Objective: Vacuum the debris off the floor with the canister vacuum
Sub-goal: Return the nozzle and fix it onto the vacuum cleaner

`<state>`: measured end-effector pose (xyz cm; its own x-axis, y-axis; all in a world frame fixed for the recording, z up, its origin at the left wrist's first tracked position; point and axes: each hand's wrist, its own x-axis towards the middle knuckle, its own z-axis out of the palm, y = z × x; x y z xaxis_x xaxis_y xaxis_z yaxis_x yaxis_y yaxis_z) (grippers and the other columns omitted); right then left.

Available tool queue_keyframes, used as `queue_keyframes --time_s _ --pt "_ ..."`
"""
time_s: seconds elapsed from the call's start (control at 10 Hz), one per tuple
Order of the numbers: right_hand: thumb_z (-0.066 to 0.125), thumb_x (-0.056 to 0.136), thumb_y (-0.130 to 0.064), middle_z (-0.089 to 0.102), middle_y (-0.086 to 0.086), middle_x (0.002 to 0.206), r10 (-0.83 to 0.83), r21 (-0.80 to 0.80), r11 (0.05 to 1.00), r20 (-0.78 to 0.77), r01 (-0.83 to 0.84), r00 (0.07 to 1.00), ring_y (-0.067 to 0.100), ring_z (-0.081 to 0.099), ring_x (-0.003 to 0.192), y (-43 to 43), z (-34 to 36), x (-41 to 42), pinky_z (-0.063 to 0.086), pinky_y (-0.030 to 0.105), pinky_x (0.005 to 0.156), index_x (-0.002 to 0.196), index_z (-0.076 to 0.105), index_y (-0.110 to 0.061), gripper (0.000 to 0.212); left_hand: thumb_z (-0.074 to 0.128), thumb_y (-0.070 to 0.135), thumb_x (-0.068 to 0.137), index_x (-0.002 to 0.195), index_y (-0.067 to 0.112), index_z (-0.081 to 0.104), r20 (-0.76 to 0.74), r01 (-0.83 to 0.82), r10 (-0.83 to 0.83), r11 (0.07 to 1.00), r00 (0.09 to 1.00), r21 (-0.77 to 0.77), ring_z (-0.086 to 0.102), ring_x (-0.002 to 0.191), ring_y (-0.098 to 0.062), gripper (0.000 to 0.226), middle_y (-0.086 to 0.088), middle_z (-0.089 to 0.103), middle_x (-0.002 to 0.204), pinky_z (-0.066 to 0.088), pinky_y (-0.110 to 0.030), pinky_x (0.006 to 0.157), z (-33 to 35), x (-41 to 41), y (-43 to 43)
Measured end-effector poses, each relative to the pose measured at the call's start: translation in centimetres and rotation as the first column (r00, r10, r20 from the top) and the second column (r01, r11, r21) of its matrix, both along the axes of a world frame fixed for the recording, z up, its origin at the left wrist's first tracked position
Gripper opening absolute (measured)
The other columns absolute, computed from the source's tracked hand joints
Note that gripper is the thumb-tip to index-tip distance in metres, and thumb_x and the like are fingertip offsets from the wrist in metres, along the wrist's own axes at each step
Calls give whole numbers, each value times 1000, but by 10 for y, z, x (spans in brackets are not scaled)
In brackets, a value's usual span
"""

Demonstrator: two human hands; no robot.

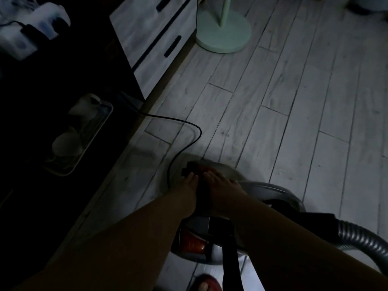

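**Bare forearms reach down to the canister vacuum (pixel 273 191)**

Nearest the lens, both forearms angle down to the machine, which sits on the pale plank floor (pixel 294 101) just beside a dark cabinet base. The left hand (pixel 189 186) and right hand (pixel 220 185) lie side by side on its far end, fingers stretched fairly flat; neither is wrapped around anything. The right fingertips (pixel 210 173) rest on a reddish patch, probably a switch or cord-rewind button, though the gloom makes that uncertain.

If this is the switch-on step, press straight down with one hand and steady the shell with the other, so the body doesn't roll. Keep the black power cord (pixel 192 133) slack and clear of the wheels. It loops from the tail toward the cabinet.

The vacuum looks rounded, with a grey shell, a black top and an orange-red panel near its front. A ribbed grey hose (pixel 357 238) leaves it at the right. Debris can't be made out on the planks in this light.
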<state>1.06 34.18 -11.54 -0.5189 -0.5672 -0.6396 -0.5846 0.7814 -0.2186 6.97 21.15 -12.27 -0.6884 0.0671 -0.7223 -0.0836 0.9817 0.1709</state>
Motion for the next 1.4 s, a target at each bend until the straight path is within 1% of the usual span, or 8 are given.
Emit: queue_keyframes --time_s 0.4,0.6,0.7,0.8,0.9,1.0,1.2,1.4 --pt "43 96 -32 12 -1 161 52 38 998 21 -53 998 24 11 147 -5 -18 -14 21 46 111 153 13 -17 67 25 20 103 151 16 -10 88 27 -36 995 995 99 -11 146 -23 60 -4 -15 159 3 -40 121 -35 -26 5" --pt "46 94 -34 16 2 159 82 52 995 -13 -81 997 29 14 145 -5 -23 -9 22 48 108 152 20 -16 66 26 23 102 151 17 -3 8 79 -80 990 997 115 5 146 -25 57 -3 -1 160 9 -35 117 -51 -29 1" --pt "45 95 -34 14 2 159 81 83 993 11 -82 997 31 13 144 -5 -22 -10 22 50 108 153 17 -16 66 27 29 101 151 21 -4 74 54 -63 993 995 108 5 146 -29 59 -6 -3 159 11 -41 117 -55 -29 2" --pt "45 96 -35 9 0 161 61 105 992 47 -66 997 30 7 147 -7 -20 -11 18 53 111 154 15 -17 68 27 25 101 151 18 -2 63 44 -55 986 997 162 -1 147 -25 59 -3 1 160 3 -38 119 -51 -31 2" --pt "44 96 -40 14 -2 160 64 49 997 18 -65 998 27 10 146 -3 -12 -17 20 50 111 153 17 -20 67 30 21 102 151 16 10 17 -51 49 972 999 228 10 146 -20 54 -3 14 158 1 -32 120 -40 -33 -1" --pt "43 97 -40 3 -4 162 -11 34 999 0 11 1000 23 1 149 12 -2 -18 13 50 117 154 9 -25 68 31 16 102 151 10 2 67 -119 106 968 992 223 1 147 -21 57 -5 2 160 -5 -27 115 -21 -28 -1" --pt "42 98 -39 2 2 163 -85 80 993 -35 88 996 23 1 150 51 24 -5 8 48 117 154 6 -23 69 39 5 97 149 11 -11 191 -121 80 969 978 214 -10 147 -23 72 -4 -14 158 1 -38 120 19 -7 9" --pt "37 90 -65 15 -3 160 -104 61 992 -71 108 992 20 9 147 80 47 5 7 51 115 151 16 -30 74 55 25 93 150 12 -9 159 18 -44 987 986 159 -7 147 -21 86 -2 -13 159 14 -44 119 38 0 33"
